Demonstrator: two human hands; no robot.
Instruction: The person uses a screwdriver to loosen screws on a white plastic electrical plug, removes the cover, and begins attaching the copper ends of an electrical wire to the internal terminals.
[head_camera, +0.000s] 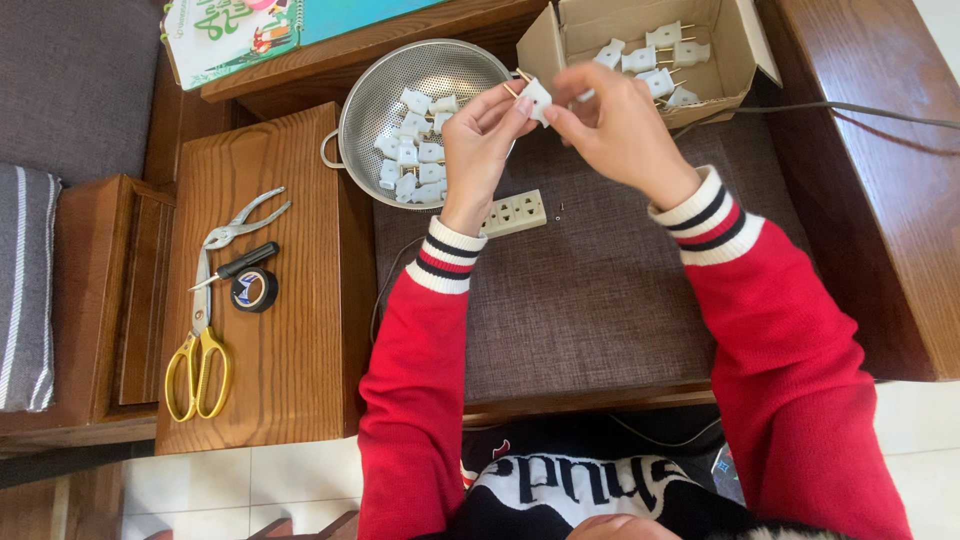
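A: Left to right, quick. What sat far left?
B: Yellow-handled scissors (198, 352), a small screwdriver (240, 265), a roll of black tape (254, 290) and metal pliers (243, 219), all on a wooden board (290, 390).
A: Middle?
B: Metal colander (392, 75) holding white plug parts; a white socket strip (514, 212) lay on the brown mat (590, 300) just near of it.
A: Hands?
B: Left hand (478, 150) and right hand (620, 125) were both pinching one white plug (537, 98), held above the mat between colander and cardboard box (545, 40). Brass prongs poked out on its left.
A: Tips for doing it well?
B: My judgement: grip the plug by its body, keep fingers off the prongs, hold it low over the mat so anything dropped stays put.
A: Far right?
B: The box held more white plugs.
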